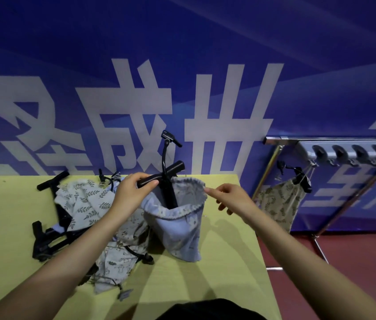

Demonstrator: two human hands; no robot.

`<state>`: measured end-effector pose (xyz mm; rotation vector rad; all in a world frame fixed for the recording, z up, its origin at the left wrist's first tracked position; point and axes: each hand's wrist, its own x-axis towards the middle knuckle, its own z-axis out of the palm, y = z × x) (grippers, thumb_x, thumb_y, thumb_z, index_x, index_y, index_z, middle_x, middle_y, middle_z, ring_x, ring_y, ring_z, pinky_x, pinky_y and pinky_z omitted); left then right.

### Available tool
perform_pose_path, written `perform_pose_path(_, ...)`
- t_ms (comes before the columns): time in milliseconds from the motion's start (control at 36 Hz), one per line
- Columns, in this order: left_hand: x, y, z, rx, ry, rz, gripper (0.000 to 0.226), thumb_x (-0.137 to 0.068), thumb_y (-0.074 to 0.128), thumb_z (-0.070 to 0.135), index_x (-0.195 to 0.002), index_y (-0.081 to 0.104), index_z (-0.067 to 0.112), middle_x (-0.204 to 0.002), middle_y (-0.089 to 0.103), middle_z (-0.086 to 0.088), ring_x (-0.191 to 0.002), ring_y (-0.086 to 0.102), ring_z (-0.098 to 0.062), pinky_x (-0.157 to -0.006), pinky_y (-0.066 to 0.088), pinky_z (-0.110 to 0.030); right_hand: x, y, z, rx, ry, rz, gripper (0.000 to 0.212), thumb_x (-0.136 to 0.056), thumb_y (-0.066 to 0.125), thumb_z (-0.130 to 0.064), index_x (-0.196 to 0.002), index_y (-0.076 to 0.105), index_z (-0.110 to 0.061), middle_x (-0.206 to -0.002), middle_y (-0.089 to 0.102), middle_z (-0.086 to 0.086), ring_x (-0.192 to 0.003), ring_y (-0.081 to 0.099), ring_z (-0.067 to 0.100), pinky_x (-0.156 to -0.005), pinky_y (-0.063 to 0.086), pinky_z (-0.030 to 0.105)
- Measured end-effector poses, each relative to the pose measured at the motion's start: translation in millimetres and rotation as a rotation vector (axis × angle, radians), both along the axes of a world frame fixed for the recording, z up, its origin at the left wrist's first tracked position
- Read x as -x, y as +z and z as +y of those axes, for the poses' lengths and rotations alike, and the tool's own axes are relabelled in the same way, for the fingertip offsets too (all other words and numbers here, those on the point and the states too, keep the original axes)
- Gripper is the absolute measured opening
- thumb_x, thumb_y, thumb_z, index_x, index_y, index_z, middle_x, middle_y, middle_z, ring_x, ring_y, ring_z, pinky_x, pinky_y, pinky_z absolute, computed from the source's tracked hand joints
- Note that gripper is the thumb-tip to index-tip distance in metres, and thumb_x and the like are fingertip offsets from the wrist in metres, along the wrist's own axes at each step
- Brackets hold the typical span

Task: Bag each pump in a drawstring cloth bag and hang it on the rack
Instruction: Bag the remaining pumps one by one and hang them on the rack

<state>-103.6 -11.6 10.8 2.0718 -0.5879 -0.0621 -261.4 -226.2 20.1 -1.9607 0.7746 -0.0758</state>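
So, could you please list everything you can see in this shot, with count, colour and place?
pump in hand: one, black, upright in the open bag, T-handle and hose sticking out
open bag: one, pale blue-grey, mid table
loose pumps: at least two, black, lying on the table's left side
spare bags: several, pale with a leaf print, heaped among the loose pumps
table: one, yellow-green
rack: one, silver, with a row of hooks, right of the table
hung bag: one, leaf print, on the rack, black pump parts showing at its top
banner: one, blue with white characters, behind
left hand: grips the pump's T-handle
right hand: pinches the open bag's rim
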Motion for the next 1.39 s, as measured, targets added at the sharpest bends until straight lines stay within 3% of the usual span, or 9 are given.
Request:
perform_pose_path(222, 7, 4, -6, 0.026, -0.020, 0.022, 0.009, -0.086, 0.070, 0.022, -0.092, 0.066, 0.018, -0.084, 0.062, 0.011, -0.078, 0.054, 0.004, -0.066, 0.039, -0.006, -18, -25, 19, 0.184, -0.088, -0.103, 0.028, -0.091, 0.061, -0.026, -0.074, 0.064, -0.004, -0.061, 0.067, 0.008, -0.046, 0.056, 0.010, -0.060, 0.051, 0.035)
perform_pose_path(361, 7, 2, -3, 0.036, -0.023, 0.030, 0.011, -0.086, 0.069, 0.022, -0.095, 0.067, 0.017, -0.087, 0.064, 0.009, -0.080, 0.055, 0.003, -0.068, 0.039, -0.010, -16, -21, 16, 0.139, -0.218, -0.257, 0.012, -0.094, 0.060, -0.024, -0.086, 0.061, -0.015, -0.065, 0.069, 0.005, -0.050, 0.064, 0.016, -0.041, 0.044, 0.024)
perform_pose_path(472, 7, 0, -1, 0.036, -0.031, 0.028, 0.014, -0.087, 0.069, 0.023, -0.098, 0.067, 0.016, -0.089, 0.064, 0.006, -0.083, 0.057, -0.005, -0.071, 0.041, -0.015, -20, -19, 10, 0.135, -0.166, -0.148, 0.019, -0.091, 0.061, -0.022, -0.077, 0.063, -0.009, -0.065, 0.062, 0.001, -0.059, 0.057, 0.017, -0.058, 0.046, 0.030)
perform_pose_path(750, 16, 5, 3, -0.056, -0.202, 0.071, 0.021, -0.086, 0.069, 0.024, -0.105, 0.062, 0.027, -0.101, 0.060, 0.013, -0.093, 0.055, 0.004, -0.079, 0.041, -0.010, -34, 43, -12, -1.159, -0.199, -0.502, 0.019, -0.087, 0.046, -0.002, -0.070, 0.053, -0.009, -0.058, 0.053, 0.001, -0.052, 0.053, 0.012, -0.062, 0.044, 0.024)
perform_pose_path(833, 23, 1, 0, -0.058, -0.231, 0.072, 0.036, -0.085, 0.070, 0.027, -0.118, 0.064, 0.015, -0.107, 0.062, 0.005, -0.101, 0.058, -0.008, -0.088, 0.045, -0.021, -38, 41, -13, -0.899, -0.144, -0.559, 0.005, -0.088, 0.054, -0.006, -0.089, 0.059, -0.005, -0.069, 0.057, 0.005, -0.052, 0.047, 0.009, -0.053, 0.040, 0.020)
perform_pose_path(917, 33, 6, -8, 0.002, -0.250, 0.055, 0.029, -0.084, 0.072, 0.022, -0.112, 0.067, 0.018, -0.099, 0.060, 0.008, -0.094, 0.056, -0.001, -0.078, 0.039, -0.009, -32, 33, 3, -0.405, 0.016, -0.416, 0.037, -0.089, 0.067, -0.023, -0.124, 0.061, -0.015, -0.103, 0.065, 0.000, -0.078, 0.059, 0.001, -0.068, 0.043, 0.015)
perform_pose_path(1028, 36, 10, -14, 0.061, -0.268, 0.104, 0.022, -0.082, 0.073, 0.015, -0.099, 0.067, 0.028, -0.100, 0.063, 0.004, -0.095, 0.058, -0.002, -0.080, 0.042, -0.013, -23, 21, 20, 0.062, 0.251, -0.321, 0.023, -0.089, 0.066, -0.035, -0.107, 0.067, -0.021, -0.095, 0.066, -0.012, -0.084, 0.059, -0.005, -0.073, 0.043, 0.011)
perform_pose_path(1250, 23, 13, -2, 0.122, -0.156, 0.400, 0.041, -0.087, 0.068, 0.017, -0.125, 0.056, 0.025, -0.123, 0.052, 0.009, -0.117, 0.043, -0.004, -0.095, 0.040, -0.026, -13, 10, 17, -0.081, 0.153, -0.399, 0.012, -0.093, 0.063, -0.020, -0.082, 0.067, -0.019, -0.066, 0.064, -0.018, -0.061, 0.055, -0.007, -0.059, 0.041, 0.012)
perform_pose_path(1389, 10, 2, 19, -0.114, -0.176, 0.315, 0.009, -0.086, 0.069, 0.017, -0.094, 0.070, 0.020, -0.094, 0.070, 0.002, -0.089, 0.066, -0.015, -0.079, 0.053, -0.031, -14, 7, 12, -0.192, 0.111, -0.416, 0.011, -0.095, 0.059, -0.018, -0.089, 0.059, -0.009, -0.059, 0.056, -0.016, -0.053, 0.051, -0.004, -0.049, 0.039, 0.012)
